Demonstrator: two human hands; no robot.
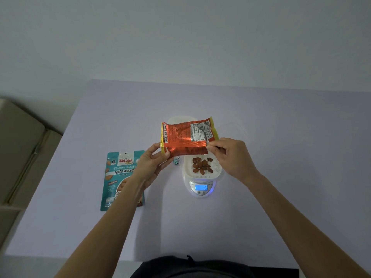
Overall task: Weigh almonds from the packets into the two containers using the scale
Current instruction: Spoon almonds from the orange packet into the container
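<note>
While the orange packet [185,137] hangs above the scale [201,194], left hand [152,164] grips its 8 o'clock corner, right hand [230,155] pinches its 4 o'clock edge; almonds [201,165] sit in the container [200,176] on the scale; teal packet [120,177] flat at scale's 9 o'clock

Left hand [152,163], right hand [232,155] and forearms [112,223] are bare; a dark garment [190,267] covers the waist.

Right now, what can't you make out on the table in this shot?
Head view only.
White container: mostly behind the orange packet.
Teal packet: right edge covered by the left hand and forearm.
Scale display: unit marks too small to read.
Small blue object: partly behind that hand.
</note>
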